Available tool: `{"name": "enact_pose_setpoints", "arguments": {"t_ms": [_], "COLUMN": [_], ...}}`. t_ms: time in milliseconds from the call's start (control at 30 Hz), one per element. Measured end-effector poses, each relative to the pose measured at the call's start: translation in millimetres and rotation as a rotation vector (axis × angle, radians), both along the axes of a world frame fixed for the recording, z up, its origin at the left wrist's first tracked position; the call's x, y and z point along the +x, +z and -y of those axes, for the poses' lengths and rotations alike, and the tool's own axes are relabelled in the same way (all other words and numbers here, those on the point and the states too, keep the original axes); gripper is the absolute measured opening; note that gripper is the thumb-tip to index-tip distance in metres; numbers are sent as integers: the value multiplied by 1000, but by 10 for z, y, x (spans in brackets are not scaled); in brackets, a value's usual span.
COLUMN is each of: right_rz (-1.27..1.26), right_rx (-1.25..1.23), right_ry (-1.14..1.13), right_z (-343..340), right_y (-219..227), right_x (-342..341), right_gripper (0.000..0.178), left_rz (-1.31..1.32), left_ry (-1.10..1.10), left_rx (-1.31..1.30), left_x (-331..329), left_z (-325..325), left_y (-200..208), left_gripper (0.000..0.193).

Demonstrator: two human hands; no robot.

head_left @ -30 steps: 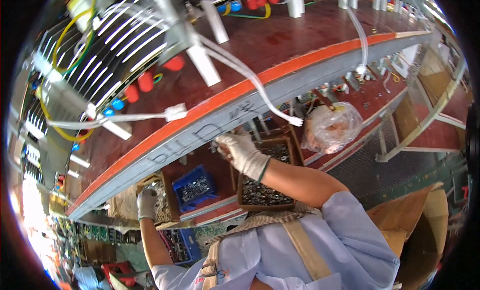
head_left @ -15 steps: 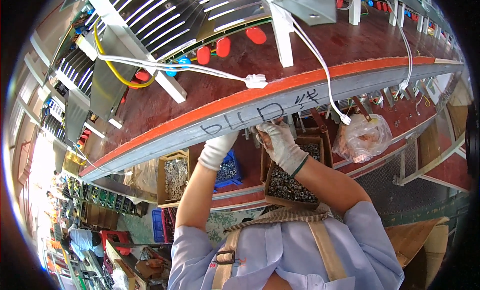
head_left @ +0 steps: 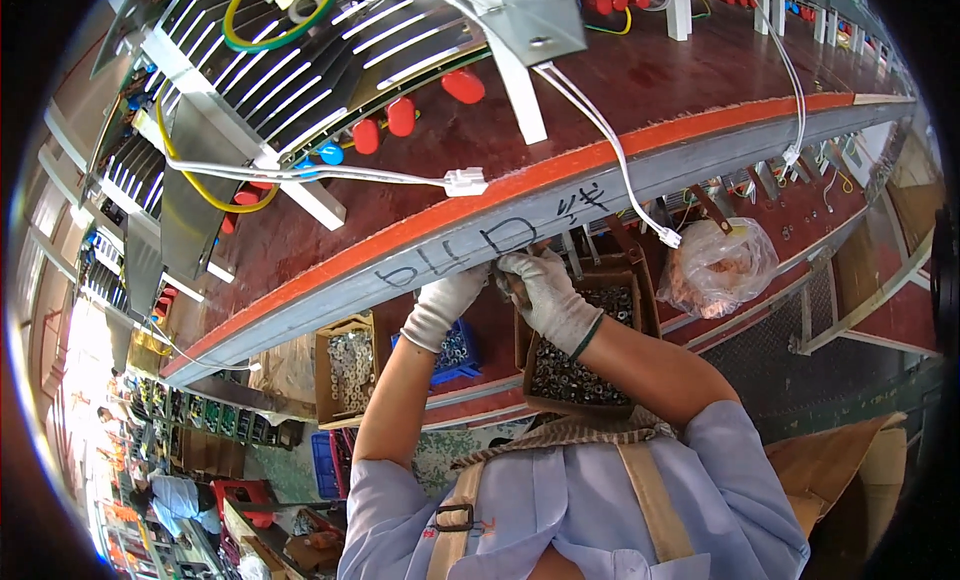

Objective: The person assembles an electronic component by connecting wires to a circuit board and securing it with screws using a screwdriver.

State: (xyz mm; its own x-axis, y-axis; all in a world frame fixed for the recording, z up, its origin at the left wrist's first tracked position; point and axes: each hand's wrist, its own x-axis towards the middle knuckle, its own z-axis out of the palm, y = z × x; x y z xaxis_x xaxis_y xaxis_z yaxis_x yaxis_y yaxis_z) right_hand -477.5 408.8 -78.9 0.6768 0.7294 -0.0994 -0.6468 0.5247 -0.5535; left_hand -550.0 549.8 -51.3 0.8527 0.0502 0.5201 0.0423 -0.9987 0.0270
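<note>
My left hand, in a white knit glove, is closed just under the grey beam; its fingertips are partly hidden. Close beside it, my right hand has its gloved fingers curled in a pinch. The fingertips of both hands almost meet, and what they hold is too small and shaded to make out. Below the left wrist sits a blue bin of small metal parts. A cardboard box of dark nuts or washers lies beneath the right wrist.
Another cardboard box holds pale washers at the left. A clear plastic bag of copper-coloured parts lies to the right. Above the beam, metal-finned assemblies with a white cable connector stand on a dark red board. A person is far off at lower left.
My left hand has come slightly out from under the beam, and more of its fingers show. The right hand's fingers have curled in further beside it. The view has shifted a little.
</note>
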Motion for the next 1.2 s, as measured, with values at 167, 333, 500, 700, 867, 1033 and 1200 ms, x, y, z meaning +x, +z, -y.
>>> {"name": "enact_pose_setpoints", "arguments": {"t_ms": [167, 333, 500, 700, 867, 1033, 1200], "right_rz": [-57, -37, -31, -21, -75, -124, 10], "right_rx": [-74, -92, -125, -88, -17, -23, -83], "right_ry": [10, 39, 18, 39, 94, 129, 73], "right_z": [-22, -10, -27, 44, -70, -74, 60], "right_y": [19, 123, -3, 137, 62, 124, 81], "right_x": [-24, -51, 55, 1, -28, -20, 37], "right_gripper": [19, 19, 19, 13, 29, 48, 21], "left_rz": [54, -33, 85, -534, -597, -620, -189], "left_ry": [-114, -102, 51, 176, 84, 172, 90], "left_rx": [-264, -205, -150, -67, -499, -346, -283], "left_x": [-85, -174, -458, -1259, -1336, -1336, -849], "left_z": [142, 92, 89, -296, -436, -423, -86], "left_y": [46, 133, 233, -296, -503, -401, 165], "left_gripper": [22, 23, 18, 27, 26, 19, 27]}}
